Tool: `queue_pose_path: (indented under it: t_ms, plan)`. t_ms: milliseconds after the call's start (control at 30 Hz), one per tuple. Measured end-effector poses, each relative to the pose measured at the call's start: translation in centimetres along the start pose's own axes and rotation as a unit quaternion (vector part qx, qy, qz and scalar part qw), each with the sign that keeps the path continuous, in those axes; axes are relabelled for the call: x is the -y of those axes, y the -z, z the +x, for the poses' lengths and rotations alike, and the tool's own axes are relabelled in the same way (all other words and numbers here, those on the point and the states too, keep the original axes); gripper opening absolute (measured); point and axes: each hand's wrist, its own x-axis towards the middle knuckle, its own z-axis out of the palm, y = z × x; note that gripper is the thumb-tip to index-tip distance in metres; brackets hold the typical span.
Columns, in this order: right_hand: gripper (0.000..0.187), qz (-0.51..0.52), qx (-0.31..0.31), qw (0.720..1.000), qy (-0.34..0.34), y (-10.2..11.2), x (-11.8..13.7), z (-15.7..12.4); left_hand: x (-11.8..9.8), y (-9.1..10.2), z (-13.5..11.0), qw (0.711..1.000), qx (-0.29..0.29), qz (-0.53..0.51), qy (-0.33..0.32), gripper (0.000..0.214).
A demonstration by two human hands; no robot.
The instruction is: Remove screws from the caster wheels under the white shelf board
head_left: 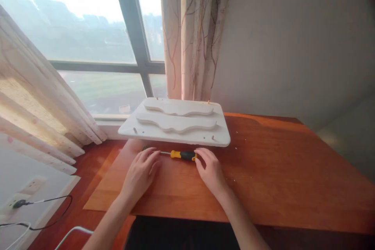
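A screwdriver [180, 154] with a yellow and black handle lies on the wooden table [278, 172], just in front of a white board [175, 134]. My right hand [211, 170] rests palm down with its fingertips at the handle's right end, fingers loosely spread. My left hand [140, 174] lies flat on the table, fingers stretched toward the metal shaft's tip. Two wavy white pieces [177, 123] lie on the white board, and small wooden dowels stick up near its corners.
A window [96, 47] with a dark frame and patterned curtains [195, 35] stands behind the table. A wall [293, 47] rises at the right. At the lower left a power strip [26, 191] with a plugged cable lies on the floor.
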Motion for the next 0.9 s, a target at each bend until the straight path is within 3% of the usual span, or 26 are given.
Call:
queue_pose_path:
  t_ms: [100, 167, 267, 333, 433, 567, 767, 900]
  plan:
    - [0.023, 0.022, -0.033, 0.999, -0.021, 1.1, 0.6, -2.0, -5.5, -1.4, -1.0, 0.983, 0.024, -0.181, 0.030, 0.028]
    - [0.023, 0.036, -0.035, 0.998, -0.027, 1.5, 1.4, -3.3, -9.1, -2.4, -1.4, 0.954, 0.079, -0.285, 0.040, 0.023]
    - [0.037, 0.045, -0.036, 0.997, -0.042, 1.7, 2.1, -5.2, -13.1, -3.9, -1.6, 0.929, 0.118, -0.346, 0.052, 0.029]
    - [0.041, 0.051, -0.051, 0.995, -0.071, 1.7, 2.1, -6.1, -14.5, -4.6, -1.7, 0.920, 0.122, -0.367, 0.068, 0.035]
    - [0.043, 0.060, -0.059, 0.990, -0.111, 1.8, 1.6, -7.1, -15.3, -5.3, -1.9, 0.917, 0.133, -0.372, 0.062, 0.034]
    - [0.042, 0.065, -0.037, 0.991, -0.114, 2.0, 1.2, -7.6, -15.2, -5.3, -2.2, 0.916, 0.144, -0.371, 0.047, 0.035]
    - [0.041, 0.062, -0.012, 0.992, -0.107, 1.8, 1.5, -7.5, -14.6, -5.2, -2.2, 0.879, 0.157, -0.442, 0.090, 0.045]
    - [0.040, 0.052, -0.004, 0.993, -0.104, 1.6, 1.3, -7.5, -14.4, -5.6, -2.2, 0.870, 0.157, -0.454, 0.109, 0.049]
